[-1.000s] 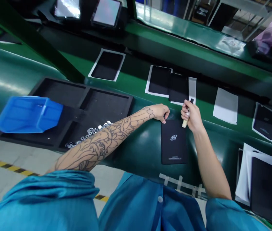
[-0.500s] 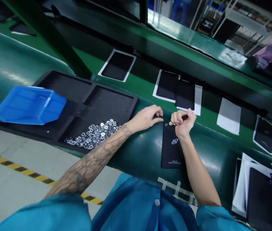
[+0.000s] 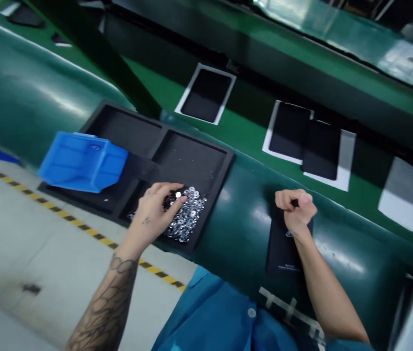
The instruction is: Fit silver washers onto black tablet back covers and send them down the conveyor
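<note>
My left hand [image 3: 155, 212] is over a pile of small shiny metal rings [image 3: 188, 222] in the front right compartment of a black divided tray [image 3: 195, 158]. Its thumb and forefinger are apart, and the other fingertips are hard to make out. Above the top end of a black tablet-like back panel [image 3: 281, 251] with pale printing, my right hand [image 3: 294, 210] is closed in a fist. Inside the fist is a dark-handled tool [image 3: 294, 203], showing only as a dark end; its tip is hidden. The panel lies flat on the green bench, its upper part covered by that hand.
A blue plastic bin [image 3: 82, 163] rests tilted on the tray's left side. Beyond the bench, black panels [image 3: 206, 95] on white sheets lie along a green strip, with a white sheet [image 3: 407, 195] farther right. A green post [image 3: 107, 63] slants down behind the tray.
My left hand has moved left, from beside the panel to the metal rings. My right hand stays at the panel's top, its fist turned over the tool. The view has shifted left.
</note>
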